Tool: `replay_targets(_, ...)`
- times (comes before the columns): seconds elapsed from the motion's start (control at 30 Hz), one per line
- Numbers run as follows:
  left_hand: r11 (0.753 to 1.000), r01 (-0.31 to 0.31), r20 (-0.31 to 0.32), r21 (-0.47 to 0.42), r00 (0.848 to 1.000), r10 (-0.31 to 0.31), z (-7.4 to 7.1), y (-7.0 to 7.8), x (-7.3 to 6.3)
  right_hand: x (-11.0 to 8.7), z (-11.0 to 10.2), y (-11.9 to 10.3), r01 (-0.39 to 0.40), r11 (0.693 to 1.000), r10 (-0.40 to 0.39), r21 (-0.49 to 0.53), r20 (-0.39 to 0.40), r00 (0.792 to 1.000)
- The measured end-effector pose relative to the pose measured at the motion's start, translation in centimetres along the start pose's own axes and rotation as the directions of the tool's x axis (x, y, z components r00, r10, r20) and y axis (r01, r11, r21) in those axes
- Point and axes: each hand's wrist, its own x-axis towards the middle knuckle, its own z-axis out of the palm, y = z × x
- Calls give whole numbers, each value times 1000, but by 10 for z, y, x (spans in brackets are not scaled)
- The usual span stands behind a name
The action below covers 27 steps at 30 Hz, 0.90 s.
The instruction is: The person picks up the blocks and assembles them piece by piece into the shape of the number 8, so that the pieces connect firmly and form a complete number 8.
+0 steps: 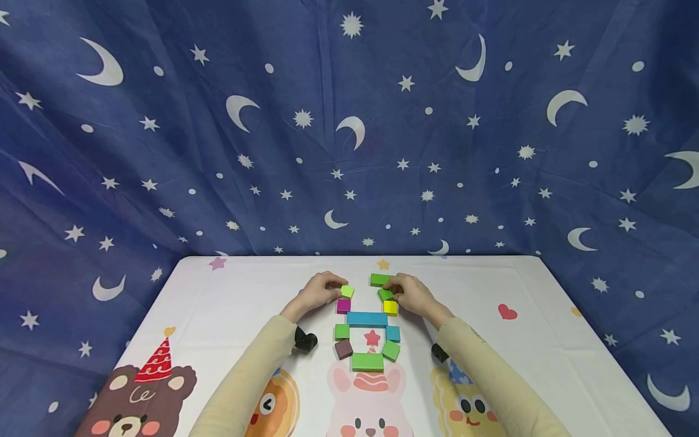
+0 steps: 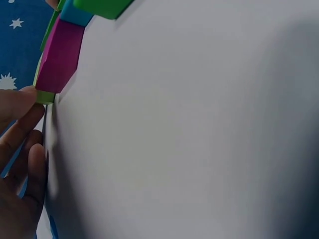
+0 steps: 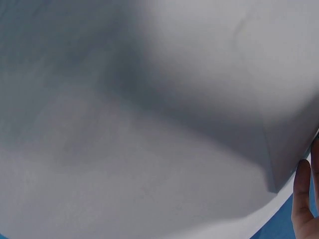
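Note:
In the head view, my left hand point(image 1: 318, 291) pinches a lime block point(image 1: 347, 292) between thumb and finger. Right below it lies a magenta block point(image 1: 343, 306), also seen in the left wrist view, where the left thumb and fingertip meet at the lime block's end. Across the gap, my right hand point(image 1: 412, 294) has its thumb and fingers on a small green block point(image 1: 384, 295), partly covering it. Just behind those fingers is a longer green block point(image 1: 379, 280), and a yellow block point(image 1: 390, 308) sits in front. The right wrist view shows only some right fingers point(image 3: 302, 194) and cloth.
A long blue block point(image 1: 367, 319) bridges the two columns. Below it, a green block point(image 1: 341, 331), a brown block point(image 1: 343, 349), a light-blue block point(image 1: 392, 334), another green block point(image 1: 391, 350) and a wide green block point(image 1: 368, 362) form a ring on the printed tablecloth point(image 1: 218, 303).

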Motion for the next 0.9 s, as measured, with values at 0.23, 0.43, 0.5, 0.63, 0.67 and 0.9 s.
replay_targets(0.23, 1000, -10, 18, -9, 1000, 10, 0, -2, 0, 0, 0, 0, 8, 1000, -8, 5, 3, 1000)
replay_targets(0.43, 999, -19, 13, -27, 1000, 19, 1, -3, 0, 1, -1, 2, 17, 1000, -17, -1, -4, 1000)
replay_targets(0.5, 999, -23, 8, -32, 1000, 23, 2, -3, 0, 1, -1, 1, 15, 1000, -15, -2, -4, 1000)
replay_targets(0.63, 998, -40, 10, -41, 999, 40, 2, -4, 0, 1, 0, 1, 3, 1000, -3, -7, 0, 1000)
replay_targets(0.67, 998, -45, 12, -44, 999, 46, 2, -4, 0, 2, 0, 1, 5, 1000, -5, -11, 0, 1000)
replay_targets(0.9, 996, -78, 20, -37, 997, 78, 1, -3, -1, 1, 2, 2, 2, 1000, -2, -17, -8, 1000)
